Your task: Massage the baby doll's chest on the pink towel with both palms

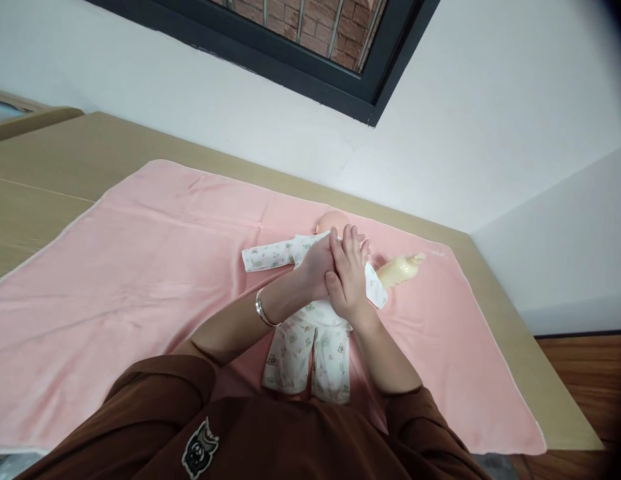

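My left hand (pixel 317 268), with a silver bangle (pixel 261 308) on its wrist, is turned palm inward. My right hand (pixel 349 277) lies flat against it with the fingers stretched out. The left fingers are partly hidden behind the right hand, and their tips show beyond it. Nothing is visible between the palms. Below them a baby doll (pixel 333 221) lies on its back in a white printed top (pixel 270 255) and matching trousers (pixel 289 360). The hands cover its chest and part of its head. Right of the doll lies a pale yellow bottle (pixel 400 270) on its side.
A pink blanket (pixel 115 280) with a light edge is spread under the doll on a wooden table (pixel 190 155). White walls (pixel 465 133) and a dark window frame (pixel 300 77) rise behind. At far left stands a wooden-edged piece (pixel 35 120).
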`<move>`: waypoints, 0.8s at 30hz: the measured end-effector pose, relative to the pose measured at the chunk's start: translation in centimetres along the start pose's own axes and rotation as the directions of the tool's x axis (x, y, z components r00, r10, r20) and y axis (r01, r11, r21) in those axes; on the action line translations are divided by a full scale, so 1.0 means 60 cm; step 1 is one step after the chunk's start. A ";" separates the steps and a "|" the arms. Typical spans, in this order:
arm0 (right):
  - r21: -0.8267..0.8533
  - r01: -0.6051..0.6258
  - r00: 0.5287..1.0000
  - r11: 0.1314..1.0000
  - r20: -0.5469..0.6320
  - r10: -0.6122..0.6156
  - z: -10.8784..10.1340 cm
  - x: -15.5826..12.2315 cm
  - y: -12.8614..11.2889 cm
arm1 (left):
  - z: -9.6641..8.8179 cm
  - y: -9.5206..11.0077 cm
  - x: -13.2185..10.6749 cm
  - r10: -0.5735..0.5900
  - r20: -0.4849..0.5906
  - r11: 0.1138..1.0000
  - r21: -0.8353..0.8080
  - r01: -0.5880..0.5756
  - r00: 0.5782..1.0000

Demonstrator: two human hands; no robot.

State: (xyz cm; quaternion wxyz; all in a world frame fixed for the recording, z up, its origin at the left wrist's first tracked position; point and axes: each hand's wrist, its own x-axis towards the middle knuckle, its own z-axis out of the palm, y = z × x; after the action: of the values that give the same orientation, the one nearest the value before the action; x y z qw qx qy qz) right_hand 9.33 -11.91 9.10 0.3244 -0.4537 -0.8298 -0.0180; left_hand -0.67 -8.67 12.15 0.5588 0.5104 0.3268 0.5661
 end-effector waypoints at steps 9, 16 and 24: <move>0.227 -0.446 0.888 0.866 -0.008 0.460 0.057 -0.008 0.117 | -0.033 -0.079 0.029 0.201 -0.211 0.973 0.154 -0.171 0.957; 0.024 -0.316 0.943 0.948 0.120 0.311 0.088 0.013 0.113 | -0.041 -0.179 0.051 0.166 -0.279 0.962 0.257 -0.093 0.946; -0.169 -0.156 0.944 0.973 0.264 0.197 0.099 -0.013 0.092 | -0.036 -0.171 0.034 0.116 -0.351 0.985 0.157 -0.064 0.929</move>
State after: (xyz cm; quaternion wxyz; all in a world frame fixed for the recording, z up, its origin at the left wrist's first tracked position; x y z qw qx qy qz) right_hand 10.74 -7.30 2.51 0.1706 -0.5469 -0.8195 0.0149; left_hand 0.69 -4.58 2.36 0.4252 0.4519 0.4393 0.6497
